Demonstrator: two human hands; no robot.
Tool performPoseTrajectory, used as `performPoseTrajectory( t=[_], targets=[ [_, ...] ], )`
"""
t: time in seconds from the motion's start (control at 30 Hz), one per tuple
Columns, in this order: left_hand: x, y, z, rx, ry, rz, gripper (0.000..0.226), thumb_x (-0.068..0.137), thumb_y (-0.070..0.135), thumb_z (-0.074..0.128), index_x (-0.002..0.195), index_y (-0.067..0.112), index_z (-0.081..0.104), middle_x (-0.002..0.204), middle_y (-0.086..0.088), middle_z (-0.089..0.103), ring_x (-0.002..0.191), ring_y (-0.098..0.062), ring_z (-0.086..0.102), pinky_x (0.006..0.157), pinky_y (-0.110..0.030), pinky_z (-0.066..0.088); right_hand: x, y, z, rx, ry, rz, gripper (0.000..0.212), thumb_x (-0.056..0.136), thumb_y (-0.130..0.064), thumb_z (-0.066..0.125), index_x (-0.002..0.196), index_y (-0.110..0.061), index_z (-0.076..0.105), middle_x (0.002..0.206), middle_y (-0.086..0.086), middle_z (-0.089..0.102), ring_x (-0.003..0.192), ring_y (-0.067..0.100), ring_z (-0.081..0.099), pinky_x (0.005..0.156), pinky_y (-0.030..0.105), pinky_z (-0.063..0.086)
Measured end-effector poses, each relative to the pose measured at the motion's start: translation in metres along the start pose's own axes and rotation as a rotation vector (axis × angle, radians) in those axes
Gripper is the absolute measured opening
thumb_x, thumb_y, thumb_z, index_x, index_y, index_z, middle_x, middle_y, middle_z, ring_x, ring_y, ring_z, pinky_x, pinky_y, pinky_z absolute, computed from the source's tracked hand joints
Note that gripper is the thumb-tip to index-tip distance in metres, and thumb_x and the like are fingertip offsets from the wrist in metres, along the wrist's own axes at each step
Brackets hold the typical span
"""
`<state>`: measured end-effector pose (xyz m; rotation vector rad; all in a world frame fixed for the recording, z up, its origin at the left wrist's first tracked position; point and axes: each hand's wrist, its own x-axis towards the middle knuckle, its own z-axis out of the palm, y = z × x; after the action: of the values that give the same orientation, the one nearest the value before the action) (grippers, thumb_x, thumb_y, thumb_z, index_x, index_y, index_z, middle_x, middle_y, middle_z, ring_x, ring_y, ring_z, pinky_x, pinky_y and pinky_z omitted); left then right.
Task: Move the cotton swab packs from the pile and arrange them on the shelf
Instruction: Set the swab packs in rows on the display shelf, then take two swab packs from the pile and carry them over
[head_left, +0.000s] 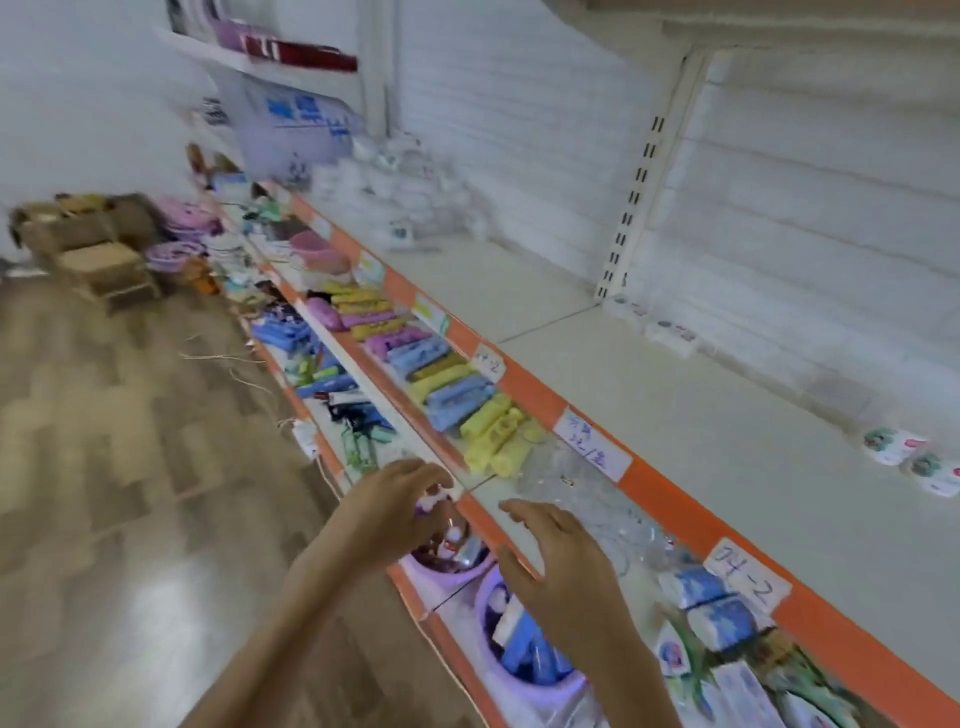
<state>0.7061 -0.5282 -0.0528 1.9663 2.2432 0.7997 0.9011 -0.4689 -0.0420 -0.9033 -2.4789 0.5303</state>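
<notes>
Above the lower shelves (415, 447), left hand (400, 512) and right hand (563, 561) hover, fingers loosely curled

The pile of white packs (400, 202) far along the shelf (675, 415) is motion-blurred; its labels are unreadable. Both forearms are cut off by the bottom edge.

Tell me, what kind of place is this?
Probably a small shop being stocked. Long shelves have orange edges with handwritten price labels, rows of colourful packs lie on a lower shelf, and cardboard boxes sit on the floor.
</notes>
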Motion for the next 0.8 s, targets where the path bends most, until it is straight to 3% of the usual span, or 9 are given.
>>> performPoseTrajectory(
  t=[0.07, 0.17, 0.4, 0.5, 0.57, 0.7, 0.8],
  targets=[
    [-0.014, -0.025, -0.019, 0.019, 0.043, -0.102, 0.027, 0.083, 0.036, 0.052, 0.103, 0.022, 0.064, 0.097, 0.005, 0.064, 0.085, -0.016, 0.061, 0.068, -0.024, 0.041, 0.013, -0.019, 0.015, 0.023, -0.059, -0.058, 0.057, 0.076, -0.051, 0.028, 0.121, -0.028, 0.055, 0.115, -0.011, 0.058, 0.105, 0.011, 0.052, 0.085, 0.019, 0.039],
    [-0.031, -0.063, -0.044, 0.05, 0.076, -0.203, 0.023, 0.087, 0.028, 0.057, 0.109, 0.023, 0.061, 0.103, 0.008, 0.061, 0.091, -0.012, 0.059, 0.069, -0.022, 0.04, 0.038, -0.042, 0.04, 0.024, -0.099, -0.103, 0.042, 0.086, -0.044, 0.042, 0.122, -0.025, 0.054, 0.116, -0.01, 0.058, 0.102, 0.006, 0.051, 0.078, 0.003, 0.031],
    [-0.049, -0.164, -0.086, 0.024, 0.166, -0.356, 0.024, 0.087, 0.025, 0.055, 0.111, 0.026, 0.06, 0.099, 0.01, 0.06, 0.087, -0.009, 0.059, 0.074, -0.025, 0.047, 0.121, -0.111, 0.129, 0.16, -0.193, -0.08, 0.037, 0.088, -0.035, 0.056, 0.125, -0.03, 0.05, 0.122, -0.012, 0.055, 0.105, 0.004, 0.05, 0.082, 0.015, 0.039],
    [-0.049, -0.215, -0.11, 0.013, 0.18, -0.37, 0.021, 0.087, 0.032, 0.052, 0.104, 0.025, 0.061, 0.094, 0.012, 0.059, 0.085, -0.01, 0.058, 0.072, -0.026, 0.046, 0.159, -0.152, 0.172, 0.26, -0.225, -0.033, 0.034, 0.088, -0.034, 0.056, 0.122, -0.03, 0.052, 0.115, -0.015, 0.055, 0.099, 0.0, 0.05, 0.08, 0.013, 0.038],
    [-0.044, -0.246, -0.124, 0.02, 0.18, -0.351, 0.033, 0.082, 0.044, 0.043, 0.1, 0.025, 0.062, 0.09, 0.013, 0.06, 0.082, -0.009, 0.057, 0.068, -0.025, 0.046, 0.184, -0.174, 0.19, 0.292, -0.238, -0.029, 0.031, 0.088, -0.034, 0.057, 0.119, -0.03, 0.053, 0.108, -0.018, 0.053, 0.095, -0.003, 0.05, 0.078, 0.01, 0.038],
    [-0.024, -0.311, -0.146, 0.002, 0.161, -0.374, 0.029, 0.082, 0.042, 0.045, 0.102, 0.028, 0.062, 0.092, 0.014, 0.059, 0.086, -0.007, 0.057, 0.071, -0.023, 0.046, 0.235, -0.199, 0.218, 0.354, -0.208, 0.011, 0.026, 0.086, -0.03, 0.06, 0.112, -0.034, 0.056, 0.099, -0.025, 0.054, 0.09, -0.007, 0.052, 0.074, 0.006, 0.039],
    [-0.002, -0.344, -0.147, -0.043, 0.142, -0.36, 0.032, 0.079, 0.044, 0.044, 0.1, 0.028, 0.063, 0.089, 0.017, 0.058, 0.086, -0.004, 0.056, 0.071, -0.014, 0.041, 0.267, -0.2, 0.232, 0.375, -0.218, 0.063, 0.026, 0.087, -0.03, 0.06, 0.11, -0.038, 0.054, 0.102, -0.02, 0.057, 0.091, -0.005, 0.053, 0.074, 0.009, 0.042]
  ],
)
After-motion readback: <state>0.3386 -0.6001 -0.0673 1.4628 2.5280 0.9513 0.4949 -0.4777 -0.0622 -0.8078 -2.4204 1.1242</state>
